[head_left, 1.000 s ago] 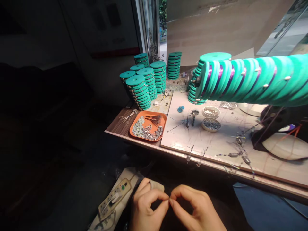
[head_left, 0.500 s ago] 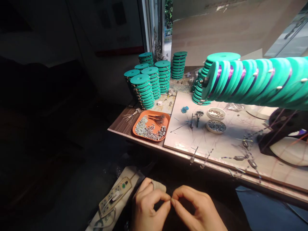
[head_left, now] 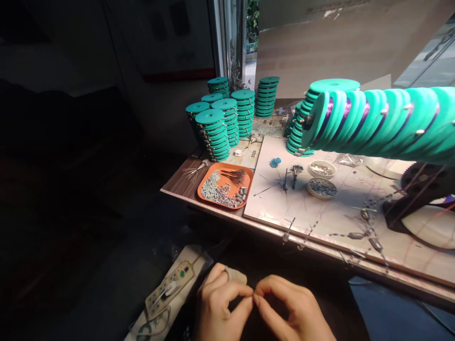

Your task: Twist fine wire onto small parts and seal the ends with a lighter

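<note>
Low in front of the table, my left hand (head_left: 225, 303) and my right hand (head_left: 289, 308) meet fingertip to fingertip. Each has thumb and forefinger pinched together, and whatever lies between the tips is too small to make out. A pale wrap (head_left: 235, 276) covers one finger of the left hand. Above the hands, on the table, an orange tray (head_left: 227, 171) holds grey-green pieces, small metal parts, dark thin wires and lead-coloured weights. Fishing floats with striped stems, such as one grey float (head_left: 356, 235), lie or hang near the table's front edge.
Stacks of green foam spools (head_left: 213, 135) stand at the back left. A long row of green spools (head_left: 387, 116) sits on a spindle at right. Two white dishes, one with grey pellets (head_left: 322, 187), stand on the board (head_left: 270, 213). A power strip (head_left: 170, 286) lies lower left.
The whole view has shifted slightly, so the table and spools appear a little further right. Both hands keep the same fingertip pinch.
</note>
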Action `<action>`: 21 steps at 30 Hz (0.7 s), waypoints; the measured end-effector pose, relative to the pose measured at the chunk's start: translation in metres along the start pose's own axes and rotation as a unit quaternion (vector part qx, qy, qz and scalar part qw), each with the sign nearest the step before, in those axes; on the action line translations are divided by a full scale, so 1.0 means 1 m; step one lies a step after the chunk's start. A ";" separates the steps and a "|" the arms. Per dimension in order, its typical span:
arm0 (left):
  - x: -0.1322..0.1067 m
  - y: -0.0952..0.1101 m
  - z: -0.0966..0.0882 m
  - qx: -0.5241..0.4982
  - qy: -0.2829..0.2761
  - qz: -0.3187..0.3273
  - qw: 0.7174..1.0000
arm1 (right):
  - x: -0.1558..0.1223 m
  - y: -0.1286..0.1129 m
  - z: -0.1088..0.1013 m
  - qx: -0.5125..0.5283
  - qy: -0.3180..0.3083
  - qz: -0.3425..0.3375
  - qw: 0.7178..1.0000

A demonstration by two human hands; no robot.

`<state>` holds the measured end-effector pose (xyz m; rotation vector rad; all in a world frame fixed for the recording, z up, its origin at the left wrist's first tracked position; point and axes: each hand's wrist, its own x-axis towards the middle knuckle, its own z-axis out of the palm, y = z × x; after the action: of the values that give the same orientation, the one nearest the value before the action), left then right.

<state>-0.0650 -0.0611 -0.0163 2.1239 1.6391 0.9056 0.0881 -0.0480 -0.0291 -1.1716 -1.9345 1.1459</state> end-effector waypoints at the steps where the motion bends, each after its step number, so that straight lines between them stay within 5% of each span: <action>1: 0.000 0.000 0.000 -0.002 -0.002 -0.001 1.000 | 0.000 0.000 0.000 -0.001 0.000 -0.002 1.000; 21: 0.000 0.002 -0.002 0.054 0.014 0.039 0.998 | -0.004 0.004 -0.004 -0.062 -0.028 -0.020 0.997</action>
<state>-0.0651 -0.0620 -0.0136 2.2721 1.6646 0.8928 0.0944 -0.0496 -0.0309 -1.1712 -2.0881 1.0623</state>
